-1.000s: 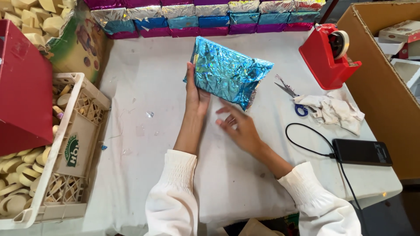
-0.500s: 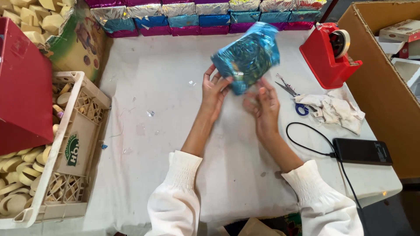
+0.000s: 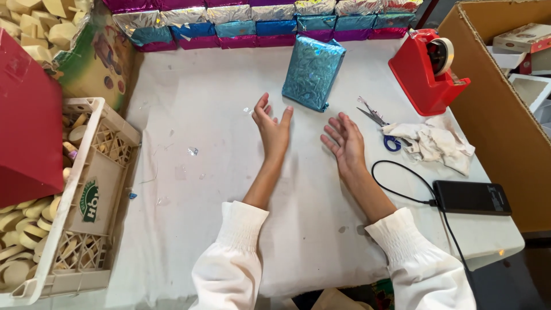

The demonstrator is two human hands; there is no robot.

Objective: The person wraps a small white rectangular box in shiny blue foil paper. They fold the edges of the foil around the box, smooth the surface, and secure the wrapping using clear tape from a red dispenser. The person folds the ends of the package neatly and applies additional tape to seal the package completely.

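Observation:
A package wrapped in shiny blue foil (image 3: 313, 72) lies on the white table (image 3: 218, 172), its far end against a row of foil-wrapped packages (image 3: 258, 23) at the back. My left hand (image 3: 272, 127) hovers open just below and left of it, fingers spread, holding nothing. My right hand (image 3: 344, 140) is open too, palm up, below and right of the package. Neither hand touches it.
A red tape dispenser (image 3: 427, 72) stands at the right, with scissors (image 3: 379, 123) and a crumpled white cloth (image 3: 436, 143) beside it. A black phone (image 3: 470, 197) with a cable lies near the right edge. A cardboard box (image 3: 488, 109) is further right, a plastic crate (image 3: 74, 201) at left.
Both hands held and turned the blue package above the table, then let it go. It now lies further back against the row, and both hands have drawn back open.

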